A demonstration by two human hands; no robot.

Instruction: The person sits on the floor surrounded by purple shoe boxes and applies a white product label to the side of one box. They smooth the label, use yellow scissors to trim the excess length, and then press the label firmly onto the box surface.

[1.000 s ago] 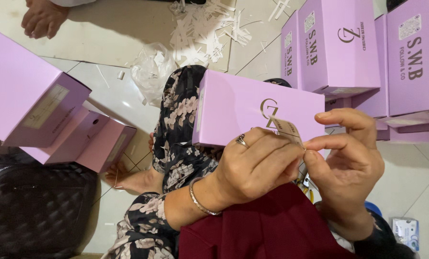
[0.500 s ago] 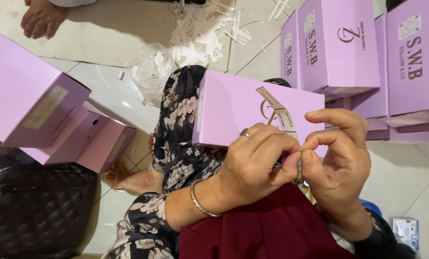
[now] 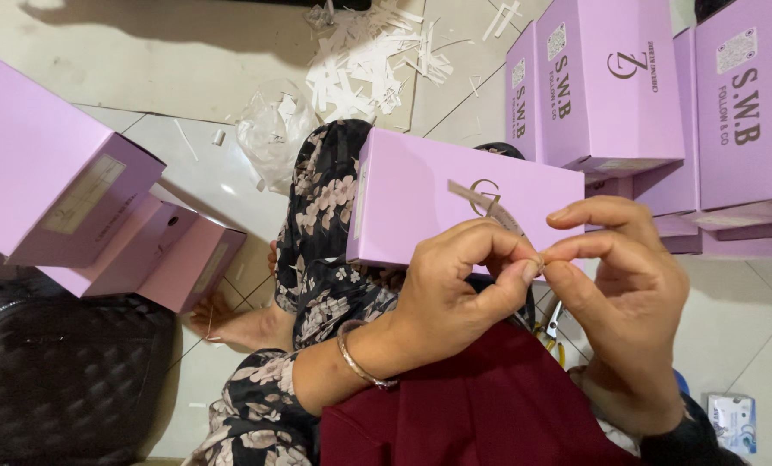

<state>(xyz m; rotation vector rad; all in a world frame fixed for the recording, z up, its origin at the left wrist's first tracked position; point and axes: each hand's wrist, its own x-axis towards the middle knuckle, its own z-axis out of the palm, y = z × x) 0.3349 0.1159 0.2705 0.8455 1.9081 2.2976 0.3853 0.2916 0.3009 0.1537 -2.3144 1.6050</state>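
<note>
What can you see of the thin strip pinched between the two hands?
The strip is narrow, pale and translucent, like tape or a peeled backing. It runs slantwise across the lilac box on the lap, one end free over the lid, the other pinched between the left hand and right hand fingertips. Whether it sticks to the lid is unclear.

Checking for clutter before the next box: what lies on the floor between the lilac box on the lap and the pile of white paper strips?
In the head view, a crumpled clear plastic bag lies between the lilac cardboard box on the lap and the pile of white paper strips.

Person wearing black floral-print garment (image 3: pixel 317 250), maroon cloth (image 3: pixel 481 406) lying just below it, thin metal bangle (image 3: pixel 357 362) circling left wrist.
</note>
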